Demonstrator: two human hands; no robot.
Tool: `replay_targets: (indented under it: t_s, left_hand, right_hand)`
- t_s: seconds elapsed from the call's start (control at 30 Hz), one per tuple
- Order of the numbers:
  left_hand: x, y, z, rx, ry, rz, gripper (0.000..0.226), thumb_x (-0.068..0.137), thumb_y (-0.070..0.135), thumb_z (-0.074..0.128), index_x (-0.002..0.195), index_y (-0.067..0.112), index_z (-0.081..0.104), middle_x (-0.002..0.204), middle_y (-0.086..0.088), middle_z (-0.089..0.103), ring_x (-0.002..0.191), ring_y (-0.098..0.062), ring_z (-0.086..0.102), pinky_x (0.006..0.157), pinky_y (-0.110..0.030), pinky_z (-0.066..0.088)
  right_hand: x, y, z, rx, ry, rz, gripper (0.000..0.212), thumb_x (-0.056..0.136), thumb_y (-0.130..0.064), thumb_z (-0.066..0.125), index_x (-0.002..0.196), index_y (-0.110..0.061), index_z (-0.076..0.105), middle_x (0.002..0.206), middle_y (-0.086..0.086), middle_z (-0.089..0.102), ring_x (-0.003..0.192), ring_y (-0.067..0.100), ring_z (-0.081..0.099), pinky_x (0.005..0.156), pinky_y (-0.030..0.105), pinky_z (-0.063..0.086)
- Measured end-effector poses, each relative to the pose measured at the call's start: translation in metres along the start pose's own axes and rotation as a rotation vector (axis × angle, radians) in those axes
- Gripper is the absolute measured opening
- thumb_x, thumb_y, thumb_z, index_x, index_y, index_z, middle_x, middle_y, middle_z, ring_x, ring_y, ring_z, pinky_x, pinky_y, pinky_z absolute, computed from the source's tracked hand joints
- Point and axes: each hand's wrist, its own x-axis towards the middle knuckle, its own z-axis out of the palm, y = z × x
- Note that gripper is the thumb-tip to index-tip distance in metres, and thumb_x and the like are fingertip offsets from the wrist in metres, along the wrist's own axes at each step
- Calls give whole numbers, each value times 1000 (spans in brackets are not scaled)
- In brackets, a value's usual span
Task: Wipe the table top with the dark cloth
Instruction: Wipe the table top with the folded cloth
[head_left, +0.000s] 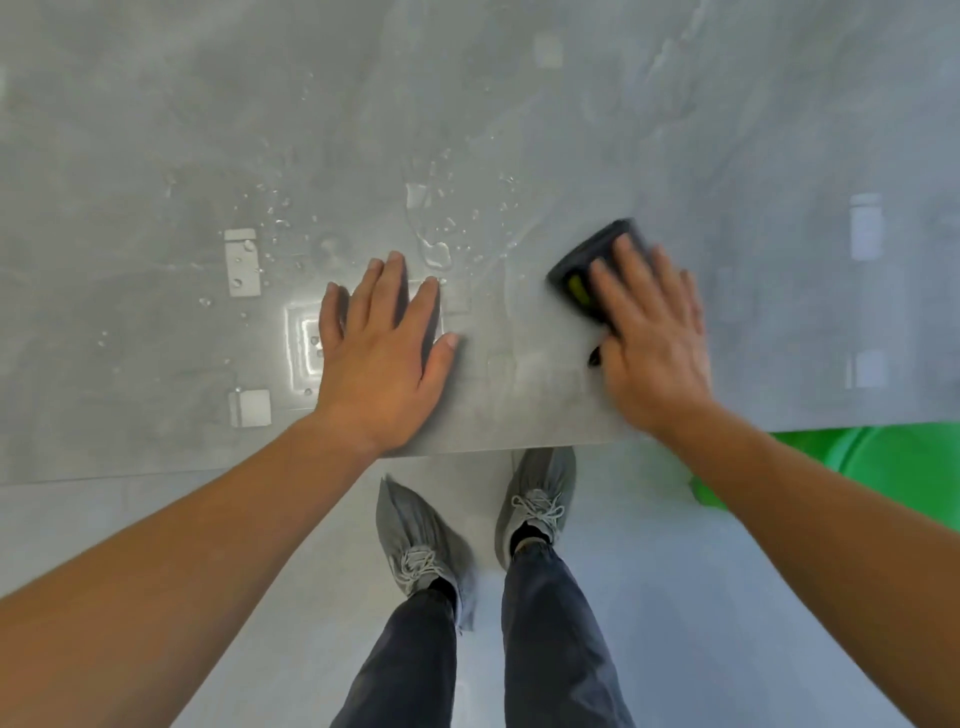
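A glossy grey table top fills the upper part of the view, and its near edge runs just above my feet. My right hand presses flat on a folded dark cloth with a yellow-green label, near the table's front edge on the right; the cloth is blurred. Most of the cloth lies under my fingers and palm. My left hand lies flat on the table with its fingers spread, holding nothing, left of the cloth. Water drops and a small puddle sit beyond my left hand.
More drops are scattered over the table's left middle, among bright reflections of ceiling lights. A bright green object sits below the table edge at the right. My feet in grey shoes stand on the pale floor under the edge.
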Motion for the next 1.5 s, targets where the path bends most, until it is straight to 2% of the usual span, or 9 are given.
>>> replay_targets:
  t_s: [0.1,0.37,0.57,0.8,0.9,1.03,1.23,1.37,1.5]
  left_hand:
    - [-1,-3,3,7,-9,8,63,100,55,15,154,24,26,166,-12,6,153,-28,1,118,-52,-6]
    - [-1,-5,3,-12,-51,3,67,98,58,7,156,27,18,167,-8,-3,153,-24,-6,119,-56,-5]
    - [-2,-10,4,-8,-62,24,67,98,58,5,157,28,15,167,-7,-5,153,-22,-8,118,-57,-6]
    - [-1,-12,-1,-21,-88,32,71,95,60,-1,158,30,12,167,-5,-9,153,-19,-12,118,-56,-11]
    - [-1,-16,-3,-26,-90,54,73,94,60,-3,158,30,14,168,-5,-8,153,-17,-11,117,-55,-14]
    - [-1,-22,-2,-25,-90,79,69,96,59,-1,158,31,15,168,-3,-7,153,-16,-10,118,-55,-15]
    - [-1,-22,-8,-28,-102,81,67,99,58,1,157,30,18,168,-2,-4,153,-16,-8,117,-55,-13]
    - [1,-25,-12,-24,-116,91,67,98,58,0,156,31,19,168,-1,-5,153,-16,-8,117,-55,-14]
    - [0,-27,-11,-28,-113,98,67,99,59,-1,156,31,18,168,0,-6,153,-14,-10,117,-54,-16]
  right_hand:
    - [1,-17,7,52,111,263,68,89,-22,40,156,-27,28,167,-2,13,154,29,4,124,49,3]
    - [-69,-61,44,-99,12,-145,55,101,-40,38,155,-27,32,166,1,20,153,33,10,122,54,10]
    - [-21,-48,32,-4,136,178,57,101,-46,35,155,-31,29,167,-2,15,153,30,7,124,51,5]
    - [-61,-79,57,-120,64,-100,56,102,-39,40,156,-31,28,167,1,15,153,35,9,123,53,8]
    - [-24,-68,44,-105,91,-44,55,100,-39,38,154,-31,30,166,0,20,152,34,14,123,52,10]
    - [26,-69,33,-3,163,236,56,100,-37,32,156,-32,25,167,-2,13,152,31,9,124,50,6]
    - [-46,-94,52,-99,41,-64,57,102,-41,38,157,-29,26,167,3,15,153,35,7,122,56,11]
    - [-46,-95,44,-28,14,-20,61,101,-59,30,155,-32,32,167,-3,15,154,27,5,123,53,8]
    - [-40,-103,41,89,58,54,51,104,-54,26,146,-35,48,165,-7,21,154,22,8,123,52,9]
